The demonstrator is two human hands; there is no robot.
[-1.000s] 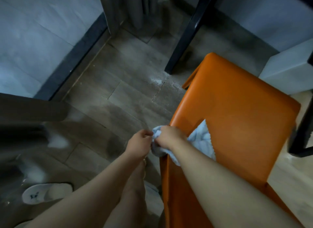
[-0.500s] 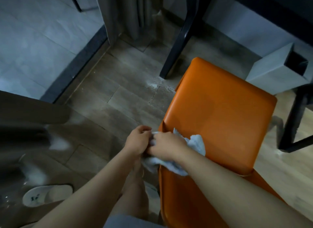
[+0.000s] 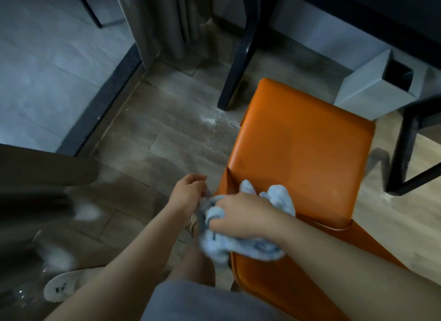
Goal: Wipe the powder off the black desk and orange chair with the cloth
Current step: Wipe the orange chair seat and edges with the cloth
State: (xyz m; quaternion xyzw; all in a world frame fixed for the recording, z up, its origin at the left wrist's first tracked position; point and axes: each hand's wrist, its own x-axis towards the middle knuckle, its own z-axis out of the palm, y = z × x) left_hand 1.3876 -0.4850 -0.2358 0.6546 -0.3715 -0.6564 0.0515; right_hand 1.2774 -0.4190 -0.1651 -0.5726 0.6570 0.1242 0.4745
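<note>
Grey tiled floor fills the upper left, bounded by a dark strip where the wooden floor begins. Below it a large dark shape is too blurred to name. A white slipper lies on the wood at the bottom left. Further right a grey curtain hangs down to the floor. A patch of white powder lies on the boards near the foot of a leg of the black desk, whose dark surface runs along the top right. The left hand is just beside the left edge of the cloth. Its fingers are curled inward, but I cannot tell whether they pinch the fabric or only touch it. The pale blue cloth is bunched at the near left corner of the seat of the orange chair. Part of it rests on the seat and part hangs over the chair's left edge. The right hand lies on top of it, its fingers curled round a wad of the fabric and gripping it. To the right of the chair a grey bin with a dark opening stands on the floor under the desk. A black frame rises at the far right edge.
</note>
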